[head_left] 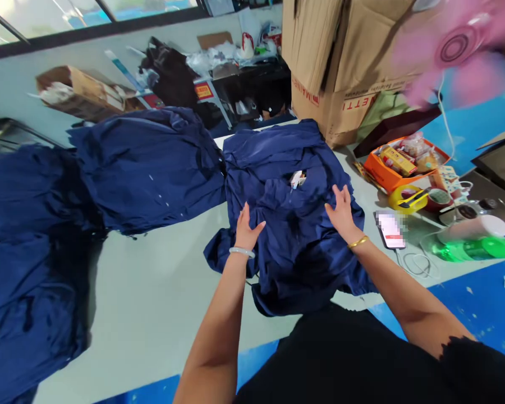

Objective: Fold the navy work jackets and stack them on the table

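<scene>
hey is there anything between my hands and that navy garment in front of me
Nothing visible. The left hand and right hand are both right at the navy garment, fingers spread; the phone lies off to its right.

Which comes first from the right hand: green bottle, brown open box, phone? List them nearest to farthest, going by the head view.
From the right hand:
1. Phone: just to its right.
2. Green bottle: farther out on the right, past the phone.
3. Brown open box: far off to the left, at the back.
</scene>
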The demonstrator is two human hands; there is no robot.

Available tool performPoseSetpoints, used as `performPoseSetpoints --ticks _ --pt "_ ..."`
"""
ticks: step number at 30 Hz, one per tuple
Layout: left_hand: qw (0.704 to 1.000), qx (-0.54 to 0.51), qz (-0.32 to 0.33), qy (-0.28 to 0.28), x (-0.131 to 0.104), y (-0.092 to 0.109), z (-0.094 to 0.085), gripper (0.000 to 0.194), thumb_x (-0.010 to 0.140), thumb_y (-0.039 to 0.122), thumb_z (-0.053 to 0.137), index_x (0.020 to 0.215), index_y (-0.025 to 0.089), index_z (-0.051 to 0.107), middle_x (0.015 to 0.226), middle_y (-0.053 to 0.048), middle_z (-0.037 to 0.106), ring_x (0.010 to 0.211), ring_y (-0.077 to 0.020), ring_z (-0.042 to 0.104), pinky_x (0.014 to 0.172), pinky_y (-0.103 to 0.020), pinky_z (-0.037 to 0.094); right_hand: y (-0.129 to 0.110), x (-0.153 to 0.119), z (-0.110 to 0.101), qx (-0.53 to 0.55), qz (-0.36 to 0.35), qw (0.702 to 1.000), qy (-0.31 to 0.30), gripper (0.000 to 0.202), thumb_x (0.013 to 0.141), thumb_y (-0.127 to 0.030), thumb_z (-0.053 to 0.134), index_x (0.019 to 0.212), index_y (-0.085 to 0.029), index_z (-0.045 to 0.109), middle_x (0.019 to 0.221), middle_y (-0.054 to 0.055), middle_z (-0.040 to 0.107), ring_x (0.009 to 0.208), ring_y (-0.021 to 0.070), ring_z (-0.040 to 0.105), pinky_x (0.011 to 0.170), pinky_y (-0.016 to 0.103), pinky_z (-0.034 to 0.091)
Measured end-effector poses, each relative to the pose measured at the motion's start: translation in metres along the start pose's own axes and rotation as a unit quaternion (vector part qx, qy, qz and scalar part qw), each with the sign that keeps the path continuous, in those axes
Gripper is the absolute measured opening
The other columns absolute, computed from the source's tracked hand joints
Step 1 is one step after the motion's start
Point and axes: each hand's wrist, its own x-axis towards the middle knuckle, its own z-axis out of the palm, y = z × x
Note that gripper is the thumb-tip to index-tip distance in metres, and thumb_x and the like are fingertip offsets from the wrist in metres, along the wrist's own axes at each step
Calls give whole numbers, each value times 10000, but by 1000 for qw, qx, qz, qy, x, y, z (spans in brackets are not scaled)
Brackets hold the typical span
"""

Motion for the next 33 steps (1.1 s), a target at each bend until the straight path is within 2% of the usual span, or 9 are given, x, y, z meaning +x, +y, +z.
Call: performPoseSetpoints --ticks 6,11,14,18,21,24,26,29,33 --pt "964 180 -193 15 -116 -50 22 439 1006 332 436 1331 109 632 1283 -207 692 1320 -310 603 1154 -454 456 31 -137 8 -91 -31 975 -198 684 977 -322 522 1634 -263 343 1755 154 147 1601 366 205 1219 713 258" --pt "929 246 -243 -129 -187 -69 27 402 1025 353 437 1302 146 641 1264 -195 724 1234 -304 670 1062 -421 497 68 -211 -4 -218 -14 937 -273 859 930 -436 642 1674 -284 240 1764 165 74 1619 395 93 1207 762 180" --pt "919 232 -231 -217 -200 -62 30 425 1024 425 468 1354 200 614 1227 -150 760 1145 -276 718 968 -379 531 92 -216 -21 -251 -12 921 -297 938 892 -462 686 1682 -294 210 1767 151 55 1622 385 86 1223 738 175" --pt "909 193 -244 -278 -211 -59 23 287 996 414 518 1138 245 702 1078 -80 805 1035 -245 747 842 -326 539 121 -209 -40 -267 -3 909 -319 960 857 -444 715 1676 -328 228 1771 117 86 1623 368 103 1234 705 212" --pt "885 203 -313 -278 -232 -71 6 325 1020 403 446 1033 202 702 952 -97 805 886 -230 762 761 -310 526 134 -205 -48 -280 7 904 -323 927 868 -440 702 1670 -327 253 1767 119 124 1618 367 134 1222 683 269" --pt "837 190 -366 -361 -260 -86 -12 340 1018 396 444 997 171 699 816 -90 791 709 -208 751 693 -293 511 138 -204 -49 -298 24 900 -317 902 884 -453 685 1668 -306 264 1758 140 164 1614 366 156 1209 670 304" --pt "828 197 -353 -389 -272 -92 -19 294 976 408 534 984 174 713 857 -95 801 788 -224 766 718 -290 511 136 -204 -49 -307 33 896 -320 900 883 -449 687 1666 -295 270 1755 149 169 1614 363 157 1204 668 313" --pt "874 182 -321 -316 -266 -91 -19 322 926 471 609 1051 199 728 1037 -105 807 1028 -260 750 823 -302 516 122 -201 -50 -322 41 888 -326 881 871 -392 689 1655 -279 304 1749 165 183 1606 381 184 1198 689 303" --pt "914 -59 -382 -122 -217 -79 4 350 879 518 653 1025 206 712 997 -110 785 1038 -267 731 822 -319 536 88 -190 -44 -314 -35 913 -257 745 933 -335 576 1639 -254 353 1747 148 206 1604 364 204 1245 668 222"
